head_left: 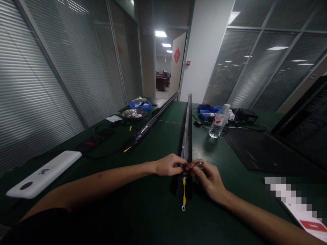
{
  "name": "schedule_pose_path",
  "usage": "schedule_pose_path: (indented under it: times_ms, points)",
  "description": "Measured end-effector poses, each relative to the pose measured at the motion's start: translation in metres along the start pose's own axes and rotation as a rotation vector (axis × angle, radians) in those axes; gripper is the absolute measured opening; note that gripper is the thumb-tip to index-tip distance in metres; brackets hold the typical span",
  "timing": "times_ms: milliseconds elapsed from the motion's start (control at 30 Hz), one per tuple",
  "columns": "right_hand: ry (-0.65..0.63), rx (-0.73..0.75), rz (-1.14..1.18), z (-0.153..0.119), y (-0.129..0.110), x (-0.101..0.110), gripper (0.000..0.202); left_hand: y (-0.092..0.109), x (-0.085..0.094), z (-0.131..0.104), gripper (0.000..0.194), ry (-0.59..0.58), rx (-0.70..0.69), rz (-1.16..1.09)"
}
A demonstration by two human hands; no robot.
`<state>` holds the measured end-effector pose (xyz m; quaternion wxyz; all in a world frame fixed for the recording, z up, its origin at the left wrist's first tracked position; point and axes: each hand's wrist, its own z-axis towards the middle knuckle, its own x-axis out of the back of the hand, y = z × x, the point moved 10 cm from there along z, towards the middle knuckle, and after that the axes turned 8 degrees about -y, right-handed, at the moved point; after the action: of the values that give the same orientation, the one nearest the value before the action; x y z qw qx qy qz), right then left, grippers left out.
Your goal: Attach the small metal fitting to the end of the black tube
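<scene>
The long dark bar (pixel 187 132) runs up the frame's centre, its yellow lead (pixel 184 192) pointing down; left hand (pixel 168 165) and right hand (pixel 211 177) meet there, fingers' grip unclear.

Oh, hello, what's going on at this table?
A person has both hands at the near end of a long dark bar on the green table. The left hand and right hand meet there, fingers bent; exactly what they pinch is unclear. A yellow lead with a metal ring tip sticks out toward the person. A second bar lies untouched to the left.
</scene>
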<state>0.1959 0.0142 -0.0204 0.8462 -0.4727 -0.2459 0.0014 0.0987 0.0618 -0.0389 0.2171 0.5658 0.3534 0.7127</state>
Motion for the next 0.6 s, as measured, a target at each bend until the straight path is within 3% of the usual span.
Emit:
schedule_pose_path:
  times_ms: [333, 600]
  points:
    - [0.019, -0.038, 0.017, 0.0007, -0.0031, -0.0014, 0.025, -0.0038, -0.0016, -0.0003, 0.019, -0.013, 0.000, -0.009]
    - [-0.022, -0.053, -0.041, 0.0005, 0.0016, -0.0062, 0.024, -0.0003, 0.0005, 0.0000, 0.009, 0.006, -0.009, 0.000]
